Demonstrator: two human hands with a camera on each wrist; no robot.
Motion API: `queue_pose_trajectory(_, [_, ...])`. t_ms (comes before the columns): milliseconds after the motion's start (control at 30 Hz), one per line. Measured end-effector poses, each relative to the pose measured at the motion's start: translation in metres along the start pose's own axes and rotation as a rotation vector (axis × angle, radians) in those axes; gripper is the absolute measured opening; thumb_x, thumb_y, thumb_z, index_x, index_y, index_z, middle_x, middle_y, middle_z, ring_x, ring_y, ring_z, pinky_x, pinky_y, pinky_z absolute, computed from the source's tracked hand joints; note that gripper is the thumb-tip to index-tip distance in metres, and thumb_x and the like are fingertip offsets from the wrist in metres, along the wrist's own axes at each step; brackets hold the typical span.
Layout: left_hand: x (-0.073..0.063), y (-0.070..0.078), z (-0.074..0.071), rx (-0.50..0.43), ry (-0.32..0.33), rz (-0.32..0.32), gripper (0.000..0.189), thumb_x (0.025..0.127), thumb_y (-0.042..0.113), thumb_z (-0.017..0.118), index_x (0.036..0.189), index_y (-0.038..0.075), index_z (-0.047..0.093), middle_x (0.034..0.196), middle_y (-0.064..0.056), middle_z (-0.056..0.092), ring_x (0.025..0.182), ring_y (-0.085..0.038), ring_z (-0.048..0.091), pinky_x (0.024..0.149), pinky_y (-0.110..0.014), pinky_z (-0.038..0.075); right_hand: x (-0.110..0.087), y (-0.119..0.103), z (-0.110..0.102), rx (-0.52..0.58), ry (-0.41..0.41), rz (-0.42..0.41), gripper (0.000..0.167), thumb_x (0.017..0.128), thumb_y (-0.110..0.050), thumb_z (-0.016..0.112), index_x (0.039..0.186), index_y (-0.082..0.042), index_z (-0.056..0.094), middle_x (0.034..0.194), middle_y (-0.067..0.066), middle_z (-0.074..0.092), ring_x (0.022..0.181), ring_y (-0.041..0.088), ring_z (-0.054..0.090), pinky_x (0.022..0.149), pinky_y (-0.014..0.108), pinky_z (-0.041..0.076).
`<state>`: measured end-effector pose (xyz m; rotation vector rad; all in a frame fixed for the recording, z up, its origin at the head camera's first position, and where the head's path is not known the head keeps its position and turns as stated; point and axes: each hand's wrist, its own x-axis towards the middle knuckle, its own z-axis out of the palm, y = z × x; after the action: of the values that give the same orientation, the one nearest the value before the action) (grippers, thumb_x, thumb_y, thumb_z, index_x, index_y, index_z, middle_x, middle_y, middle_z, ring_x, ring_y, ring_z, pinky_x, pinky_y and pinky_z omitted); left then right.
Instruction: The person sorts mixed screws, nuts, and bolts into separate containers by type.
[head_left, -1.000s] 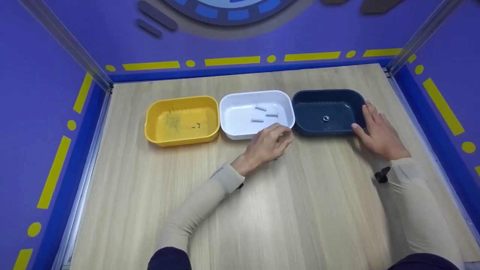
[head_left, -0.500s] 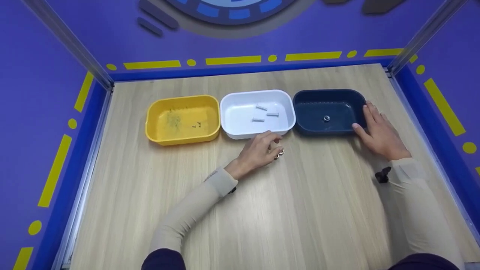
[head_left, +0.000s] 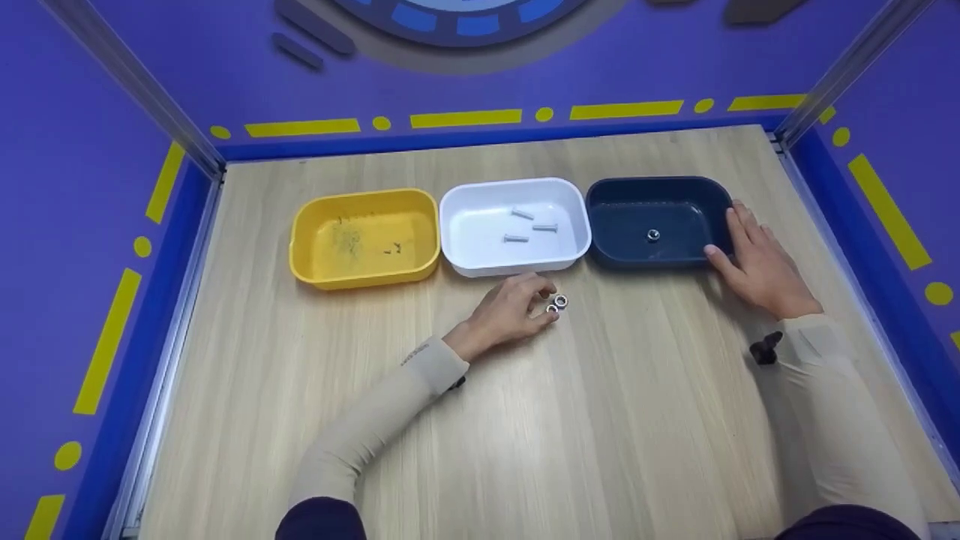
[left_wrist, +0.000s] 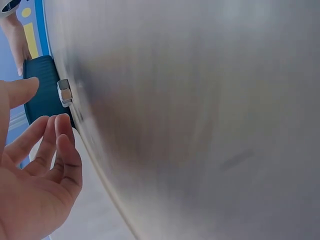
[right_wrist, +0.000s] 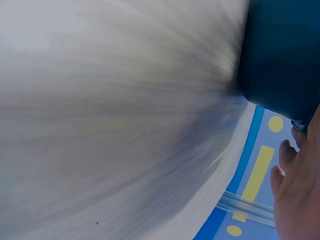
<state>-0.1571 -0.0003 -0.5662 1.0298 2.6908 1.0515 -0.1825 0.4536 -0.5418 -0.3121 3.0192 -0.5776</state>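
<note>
Two metal nuts (head_left: 561,301) lie side by side on the table in front of the white bin. My left hand (head_left: 510,313) is just left of them, thumb and fingers spread apart. In the left wrist view a gap shows between that hand's fingers (left_wrist: 65,150) and the nuts (left_wrist: 65,93). My right hand (head_left: 765,262) rests against the right end of the dark blue bin (head_left: 660,264), fingers straight along its outer wall, thumb at the front rim. One nut (head_left: 653,235) lies inside this bin.
The white bin (head_left: 517,268), in the middle of the row, has 3 bolts (head_left: 545,228) in it. At the left, the yellow bin (head_left: 367,282) holds a few tiny dark pieces (head_left: 394,248). Purple-blue panels (head_left: 480,90) wall the table (head_left: 585,435) at the back and sides.
My left hand has drawn back left and toward me, away from the white bin's front corner. Both nuts now show on the table beyond its fingertips. The right hand stays put.
</note>
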Motion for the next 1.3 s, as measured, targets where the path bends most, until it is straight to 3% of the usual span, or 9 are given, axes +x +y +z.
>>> queue_pose_trajectory(233, [0.0, -0.001, 0.001, -0.003, -0.057, -0.066, 0.032, 0.094, 0.027, 0.083, 0.119, 0.01, 0.077, 0.111, -0.005, 0.075, 0.095, -0.018, 0.068, 0.084, -0.034, 0.059, 0.002, 0.0, -0.001, -0.001, -0.008, 0.008, 0.087, 0.112, -0.055, 0.041, 0.171, -0.005, 0.002, 0.181, 0.017, -0.004, 0.166, 0.043, 0.002, 0.135, 0.059, -0.003])
queue_pose_trajectory(500, [0.002, -0.002, 0.005, 0.003, -0.083, -0.119, 0.028, 0.094, 0.026, 0.084, 0.118, 0.014, 0.081, 0.116, -0.001, 0.076, 0.108, -0.017, 0.07, 0.095, -0.037, 0.059, 0.001, 0.0, -0.001, 0.008, -0.016, 0.015, 0.087, 0.112, -0.055, 0.041, 0.172, -0.006, 0.001, 0.181, 0.014, -0.007, 0.167, 0.042, 0.001, 0.136, 0.058, -0.003])
queue_pose_trajectory(933, [0.006, -0.006, 0.005, -0.055, -0.09, -0.218, 0.031, 0.088, 0.032, 0.09, 0.118, 0.026, 0.084, 0.109, 0.005, 0.079, 0.098, -0.012, 0.071, 0.082, -0.033, 0.058, -0.001, -0.002, -0.001, 0.007, 0.012, -0.002, 0.087, 0.111, -0.053, 0.043, 0.171, -0.003, 0.005, 0.18, 0.018, -0.001, 0.166, 0.044, 0.005, 0.136, 0.059, 0.0])
queue_pose_trajectory(1300, [0.008, -0.011, 0.005, -0.045, -0.079, -0.241, 0.03, 0.086, 0.039, 0.091, 0.115, 0.035, 0.084, 0.109, 0.012, 0.08, 0.095, -0.009, 0.071, 0.071, -0.031, 0.052, 0.001, 0.0, 0.0, 0.025, 0.0, 0.006, 0.086, 0.112, -0.052, 0.042, 0.171, -0.005, 0.003, 0.181, 0.016, -0.005, 0.166, 0.043, 0.003, 0.136, 0.058, -0.002])
